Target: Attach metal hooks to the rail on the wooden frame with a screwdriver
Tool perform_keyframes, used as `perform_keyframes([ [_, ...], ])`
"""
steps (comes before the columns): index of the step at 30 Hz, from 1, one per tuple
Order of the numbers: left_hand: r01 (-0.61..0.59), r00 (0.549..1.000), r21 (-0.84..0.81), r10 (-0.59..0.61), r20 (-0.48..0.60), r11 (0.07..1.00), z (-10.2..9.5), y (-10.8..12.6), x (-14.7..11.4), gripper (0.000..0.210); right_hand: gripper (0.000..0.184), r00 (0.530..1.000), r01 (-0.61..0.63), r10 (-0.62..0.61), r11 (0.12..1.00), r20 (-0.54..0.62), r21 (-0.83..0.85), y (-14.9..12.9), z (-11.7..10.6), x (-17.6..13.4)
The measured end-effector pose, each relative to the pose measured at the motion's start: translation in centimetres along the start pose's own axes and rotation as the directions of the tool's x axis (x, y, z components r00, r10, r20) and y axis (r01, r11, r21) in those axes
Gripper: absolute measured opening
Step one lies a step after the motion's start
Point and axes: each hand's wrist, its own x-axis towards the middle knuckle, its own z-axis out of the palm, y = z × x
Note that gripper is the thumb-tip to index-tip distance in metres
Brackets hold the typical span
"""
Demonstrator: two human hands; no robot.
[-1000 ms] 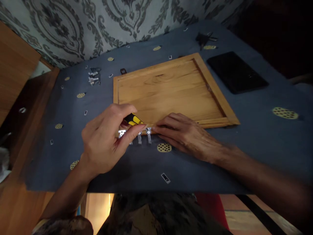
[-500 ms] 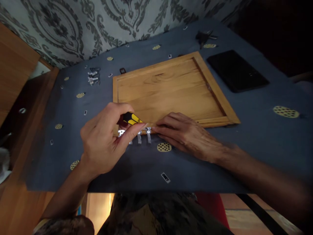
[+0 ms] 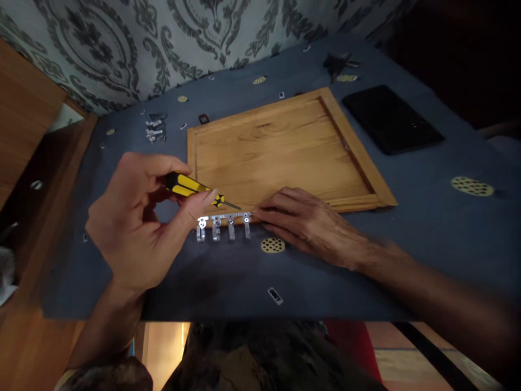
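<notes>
My left hand grips a yellow and black screwdriver by its handle, thumb along the side. The thin metal shaft points right and down, its tip just above a metal hook rail. That rail has several silver hooks and lies along the near edge of a shallow wooden tray-like panel with a raised frame. My right hand rests on the panel's near edge with fingers together, the fingertips at the rail's right end. Whether they pinch the rail is hidden.
More silver hooks lie in a small pile at the back left. A black tablet-like slab is right of the panel, with a dark tool-like object behind it. A small brown piece lies behind the panel. The patterned wall bounds the back.
My left hand has drawn back to the left with the screwdriver, baring its shaft and the hooks on the left. My right hand stays on the panel's edge.
</notes>
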Motion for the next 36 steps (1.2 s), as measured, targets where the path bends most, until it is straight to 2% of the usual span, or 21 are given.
perform_keyframes([
  [7,-0.074,0.993,-0.021,0.076,0.089,0.997,1.0,-0.4,-0.2,0.019,0.025,1.000,-0.011,0.011,1.000,0.017,-0.012,-0.2,-0.1,0.1],
  [15,-0.072,0.985,-0.082,0.084,0.152,0.994,1.4,-0.6,-0.3,0.020,0.026,1.000,-0.006,0.007,1.000,0.028,-0.021,-0.1,-0.1,0.1],
  [22,-0.145,0.981,-0.033,0.148,0.126,0.989,1.2,-0.5,-0.4,0.019,0.024,1.000,0.014,-0.014,0.999,-0.002,-0.034,-0.1,0.0,0.1],
  [28,-0.261,0.957,-0.030,0.263,0.121,0.965,1.1,-0.5,-0.3,0.023,0.025,1.000,0.015,-0.015,0.999,-0.006,-0.036,-0.1,0.0,0.1],
  [36,-0.265,0.956,0.001,0.263,0.133,0.964,1.3,-0.6,-0.5,0.024,0.024,1.000,0.019,-0.019,0.999,-0.004,-0.038,-0.1,-0.1,0.2],
])
